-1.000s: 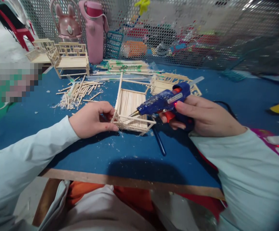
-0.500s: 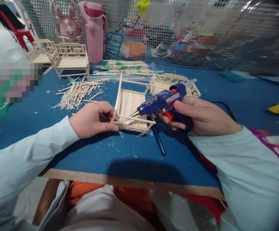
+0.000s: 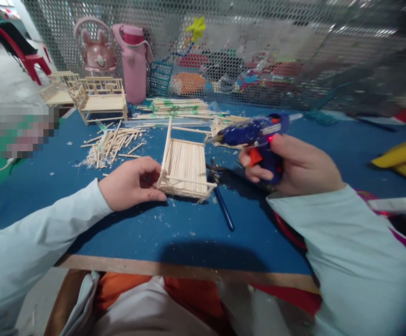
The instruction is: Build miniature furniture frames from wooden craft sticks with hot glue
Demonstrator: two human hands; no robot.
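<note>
My left hand pinches the near left corner of a small chair-like frame built from thin wooden sticks, which rests on the blue tabletop. In my right hand is a blue glue gun with an orange trigger and a red light. Its nozzle points left, above the frame's right side and apart from it. Beneath the glue gun lie pliers with dark handles, partly in shadow. A dark blue pen-like rod lies just right of the frame.
Loose cut sticks are heaped left of the frame. Finished stick benches stand at the back left beside a pink bottle. Stick packets lie along the back by a perforated metal screen. Something yellow is at right.
My right hand has lifted the glue gun away from the frame's near rail, up and to the right. My left hand still holds the frame's corner. The camera view has shifted slightly.
</note>
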